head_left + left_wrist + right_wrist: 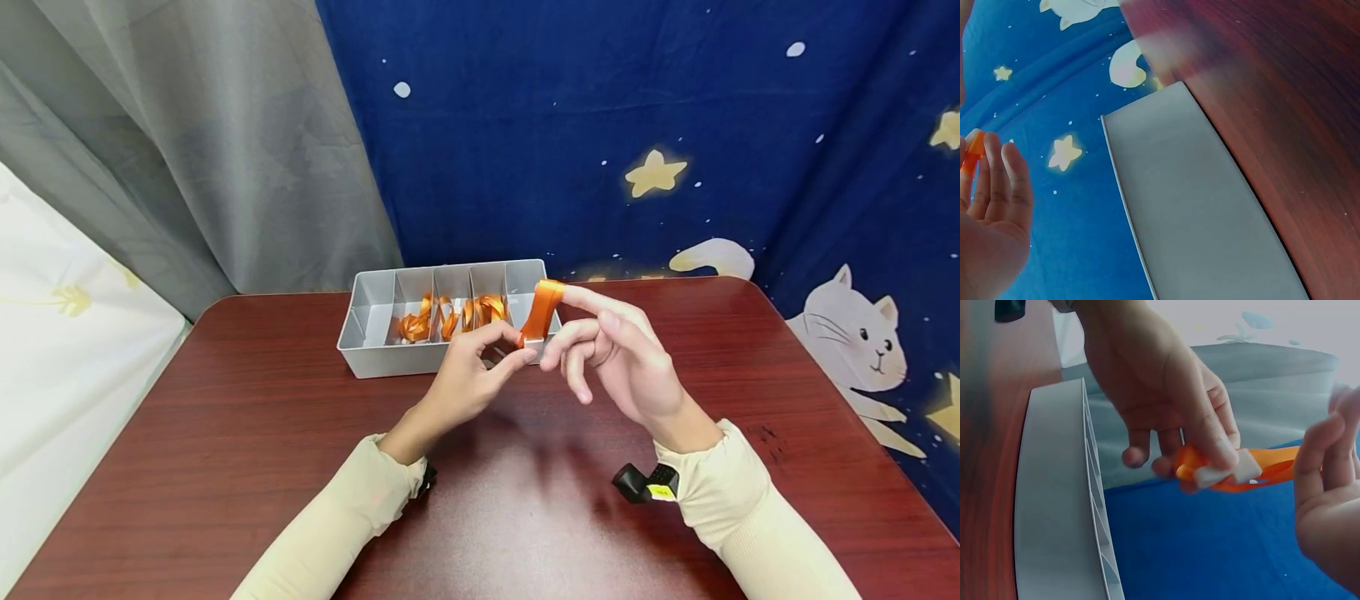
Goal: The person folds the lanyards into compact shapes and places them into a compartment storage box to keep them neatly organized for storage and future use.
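Above the dark red worktop (247, 433), just in front of the grey divided tray (378, 357), the left hand (468, 379) pinches the lower end of an orange ribbon (542, 310) between thumb and forefinger, gripping it at a small white block (1229, 472). The ribbon runs up and loops over the outstretched forefinger of the right hand (622, 354), whose other fingers are loosely bent and hold nothing. Both hands hover clear of the worktop, with bare surface beneath them and on toward the near edge. The tray sits near the far edge, its front wall just behind the left hand; more orange ribbons (450, 315) lie tangled in its middle compartments. Behind the worktop hang a grey curtain (210, 150) on the left and a blue cloth with stars and cats (675, 125) on the right.
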The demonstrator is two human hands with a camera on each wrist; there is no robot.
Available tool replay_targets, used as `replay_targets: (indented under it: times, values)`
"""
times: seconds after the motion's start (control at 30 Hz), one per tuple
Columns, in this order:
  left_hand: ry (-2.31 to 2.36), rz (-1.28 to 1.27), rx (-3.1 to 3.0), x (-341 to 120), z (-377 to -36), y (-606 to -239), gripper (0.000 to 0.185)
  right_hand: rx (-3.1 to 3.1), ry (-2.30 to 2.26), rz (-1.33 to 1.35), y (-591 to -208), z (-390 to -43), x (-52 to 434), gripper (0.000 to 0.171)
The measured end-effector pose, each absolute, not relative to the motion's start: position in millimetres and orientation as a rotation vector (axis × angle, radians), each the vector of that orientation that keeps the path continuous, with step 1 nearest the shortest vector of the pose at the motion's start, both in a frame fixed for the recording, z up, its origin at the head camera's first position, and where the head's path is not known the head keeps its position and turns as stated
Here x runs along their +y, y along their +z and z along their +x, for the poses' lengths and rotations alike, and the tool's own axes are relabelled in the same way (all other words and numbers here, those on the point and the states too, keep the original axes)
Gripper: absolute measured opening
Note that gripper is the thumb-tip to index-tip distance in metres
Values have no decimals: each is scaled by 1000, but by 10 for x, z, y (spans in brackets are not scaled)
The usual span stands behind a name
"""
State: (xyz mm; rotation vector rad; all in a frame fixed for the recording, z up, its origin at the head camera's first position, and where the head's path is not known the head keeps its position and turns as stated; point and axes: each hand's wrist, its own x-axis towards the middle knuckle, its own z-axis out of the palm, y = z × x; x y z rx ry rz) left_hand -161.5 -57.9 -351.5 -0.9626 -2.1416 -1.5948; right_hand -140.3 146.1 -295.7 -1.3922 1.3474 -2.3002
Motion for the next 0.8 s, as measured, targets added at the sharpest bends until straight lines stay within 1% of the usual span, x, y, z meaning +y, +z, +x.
replay_targets:
  times: [0.1,0.23,0.37,0.57,0.73,0.8]
  values:
    - [-1663,-950,-2114,-586,-1611,-3486,5,1367,-2223,-1514,-2948,-1401,1467,52]
    - [-1735,-946,-2092,-591,-1600,-3455,5,1435,-2177,-1583,-2937,-1387,1475,56]
    - [-1776,-925,-2082,-592,-1577,-3426,8,1468,-2166,-1593,-2946,-1387,1490,57]
    - [-1813,-892,-2072,-589,-1567,-3402,8,1495,-2168,-1592,-2972,-1411,1498,57]
    - [-1855,-889,-2056,-585,-1578,-3395,7,1652,-2123,-1528,-2967,-1415,1502,65]
    - [-1871,-875,-2062,-582,-1580,-3391,7,1716,-2099,-1516,-2960,-1413,1501,65]
